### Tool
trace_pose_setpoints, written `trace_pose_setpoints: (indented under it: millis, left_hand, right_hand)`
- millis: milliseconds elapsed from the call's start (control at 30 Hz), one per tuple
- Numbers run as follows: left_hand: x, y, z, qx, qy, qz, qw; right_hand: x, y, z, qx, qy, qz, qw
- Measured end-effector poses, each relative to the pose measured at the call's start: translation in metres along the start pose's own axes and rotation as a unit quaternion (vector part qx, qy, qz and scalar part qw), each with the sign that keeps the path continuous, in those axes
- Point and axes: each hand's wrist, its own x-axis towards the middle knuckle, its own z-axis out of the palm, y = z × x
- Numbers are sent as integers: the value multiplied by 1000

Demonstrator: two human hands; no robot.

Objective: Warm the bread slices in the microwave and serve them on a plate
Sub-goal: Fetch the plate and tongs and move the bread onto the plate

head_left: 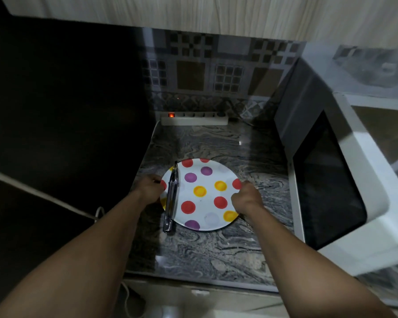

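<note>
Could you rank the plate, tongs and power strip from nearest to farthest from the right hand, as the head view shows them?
1. plate: the right hand grips its right rim.
2. tongs: lying on the plate's left side, across from that hand.
3. power strip: against the back wall, beyond the plate's far edge.

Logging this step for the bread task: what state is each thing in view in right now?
plate: no bread on it, held at both rims.
tongs: arms together, lying across the plate's left side.
microwave: door shut.
power strip: switch glowing red.
left hand: grips the plate's left rim.
right hand: grips the plate's right rim.
</note>
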Motion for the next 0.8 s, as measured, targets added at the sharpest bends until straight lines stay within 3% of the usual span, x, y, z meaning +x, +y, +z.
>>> trace_pose_setpoints:
  millis: [367,800]
  left_hand:
    - [-59,20,-25,-84,-25,-10,996]
    - [-196,41,-71,-50,-3,10,999]
  right_hand:
    - [-52,-4,-37,117,-18,-27,993]
    - [-149,6,-81,156,-51,-82,983]
